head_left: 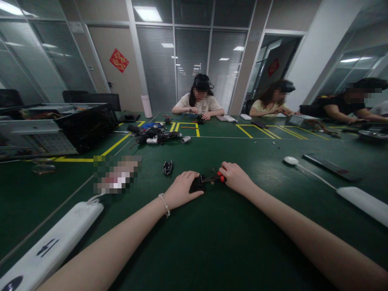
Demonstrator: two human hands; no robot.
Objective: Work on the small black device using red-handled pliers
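My left hand [182, 189] is closed on a small black part [197, 184], pinning it against the green table; its exact kind does not show. Red-handled pliers [214, 178] lie in the grip of my right hand [235, 176], their jaws pointing left and meeting the black part. Whether the jaws clamp it, I cannot tell. A few tiny dark pieces, perhaps screws [211, 170], lie just beyond the pliers. Left of my left hand sits another small black part with metallic bits [167, 167].
An opened computer case [87, 125] stands at the left. Ahead lies a heap of black cables [157, 135]. White elongated devices [57, 238] flank both arms, and a dark phone-like slab [329, 166] is at right. Several people sit across the green table [212, 234].
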